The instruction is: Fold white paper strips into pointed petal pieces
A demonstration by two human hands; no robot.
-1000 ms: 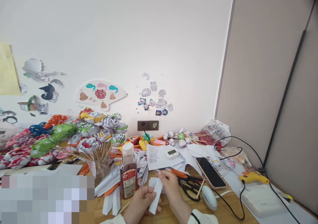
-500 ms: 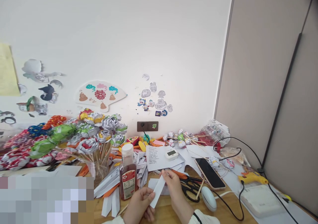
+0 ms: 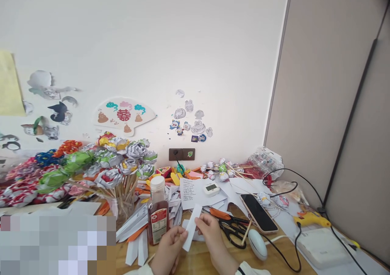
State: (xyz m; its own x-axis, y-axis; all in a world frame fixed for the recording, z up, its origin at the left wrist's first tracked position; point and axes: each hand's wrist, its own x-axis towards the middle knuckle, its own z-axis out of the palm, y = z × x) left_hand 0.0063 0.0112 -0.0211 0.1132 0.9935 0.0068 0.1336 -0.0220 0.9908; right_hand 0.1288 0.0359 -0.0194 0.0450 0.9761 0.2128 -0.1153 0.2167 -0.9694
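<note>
The thumb and fingers of the left hand point(image 3: 170, 246) were pinched on the lower left edge of a narrow white paper strip point(image 3: 191, 228), while the right hand point(image 3: 210, 234) gripped its right edge higher up between thumb and forefinger. The strip sat between the two hands, above the wooden tabletop point(image 3: 198, 265), its upper end leaning to the right. Just beyond the left hand stood a bottle point(image 3: 159, 218) of reddish-brown liquid with a white cap and a red label, and to its left lay folded white paper strips point(image 3: 132, 250). Beside the right hand were black-handled scissors point(image 3: 227, 228), with a wooden stick point(image 3: 246, 231) lying across them, and then a pale oval device point(image 3: 257, 244) and a smartphone point(image 3: 259, 213), its screen dark. Past the hands, a white digital timer point(image 3: 211, 188) rested on a sheet of handwritten lines point(image 3: 189, 193). Farther right, a yellow glue gun point(image 3: 312, 219) lay at the back edge of a white box point(image 3: 323, 248). On the far left, paper flowers point(image 3: 109, 177) on sticks crowded together, and behind everything a fan-shaped cutout point(image 3: 124, 122) and a dark wall socket point(image 3: 182, 154) were fixed to the white wall point(image 3: 183, 43)
</note>
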